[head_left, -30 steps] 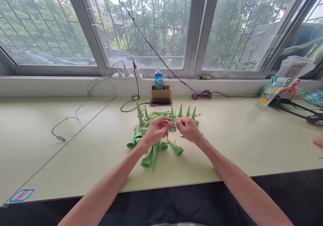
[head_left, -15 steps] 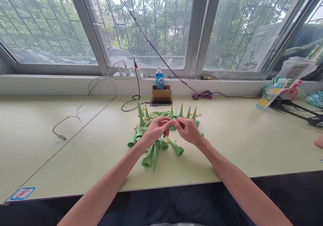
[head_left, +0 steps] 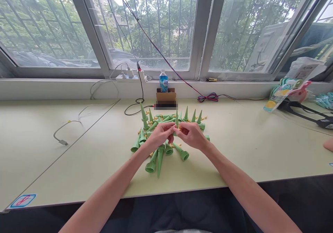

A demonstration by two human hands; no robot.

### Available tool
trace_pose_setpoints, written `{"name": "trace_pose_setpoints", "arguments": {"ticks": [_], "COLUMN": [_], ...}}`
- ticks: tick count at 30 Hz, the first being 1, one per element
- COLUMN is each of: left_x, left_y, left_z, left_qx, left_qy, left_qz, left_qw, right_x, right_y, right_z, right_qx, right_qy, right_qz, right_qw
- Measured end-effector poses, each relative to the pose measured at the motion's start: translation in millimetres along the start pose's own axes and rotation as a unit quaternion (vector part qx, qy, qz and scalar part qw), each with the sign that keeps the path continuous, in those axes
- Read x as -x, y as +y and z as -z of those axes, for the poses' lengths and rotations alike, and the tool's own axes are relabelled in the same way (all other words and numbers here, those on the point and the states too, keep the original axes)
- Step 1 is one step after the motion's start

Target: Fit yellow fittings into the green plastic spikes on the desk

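Where the hands meet: green spike (head_left: pixel 177 117), upright.
Left hand (head_left: pixel 161 134): pinches the spike.
Right hand (head_left: pixel 192 134): pinches a yellow piece (head_left: pixel 179 129) at its side, apparently fitting it; next probably needs a firm push.

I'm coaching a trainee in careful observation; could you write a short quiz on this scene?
1. True or false: the clear plastic bottle of blue liquid stands left of the coiled, thin red-and-dark cable.
2. Which is between the fingers of the left hand and right hand? A) brown cardboard box B) pointed green plastic spike C) the bottle
3. Fill in: the held thing's narrow tip points ____.

Key: 1 true; 2 B; 3 up.
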State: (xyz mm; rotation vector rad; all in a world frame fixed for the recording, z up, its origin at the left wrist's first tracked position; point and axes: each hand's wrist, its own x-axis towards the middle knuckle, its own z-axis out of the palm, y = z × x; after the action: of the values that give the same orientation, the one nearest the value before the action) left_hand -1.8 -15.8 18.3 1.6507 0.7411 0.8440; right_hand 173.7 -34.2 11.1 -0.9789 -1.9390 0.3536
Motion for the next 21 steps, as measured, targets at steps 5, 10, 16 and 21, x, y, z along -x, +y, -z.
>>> {"name": "trace_pose_setpoints", "arguments": {"ticks": [5,10,16,21], "left_x": [1.3,0.7,0.3,1.1], "left_y": [-1.0,-1.3,-0.6,-1.0], "left_z": [4.3,7.1,6.2,6.7], "left_qx": [-0.015,-0.023,-0.022,-0.029], "left_qy": [-0.026,-0.05,-0.056,-0.054], "left_qz": [-0.007,-0.014,-0.01,-0.011], "left_qw": [1.0,0.998,0.998,0.998], "right_x": [0.8,0.8,0.4,0.5], "right_y": [1.9,3.1,3.0,2.5], "right_z": [0.5,-0.4,-1.0,0.5], "right_qx": [0.008,0.012,0.02,0.011], "right_qy": [-0.017,-0.023,-0.013,-0.022], "right_qz": [0.015,0.031,0.036,0.04], "right_qw": [1.0,0.999,0.999,0.999]}}
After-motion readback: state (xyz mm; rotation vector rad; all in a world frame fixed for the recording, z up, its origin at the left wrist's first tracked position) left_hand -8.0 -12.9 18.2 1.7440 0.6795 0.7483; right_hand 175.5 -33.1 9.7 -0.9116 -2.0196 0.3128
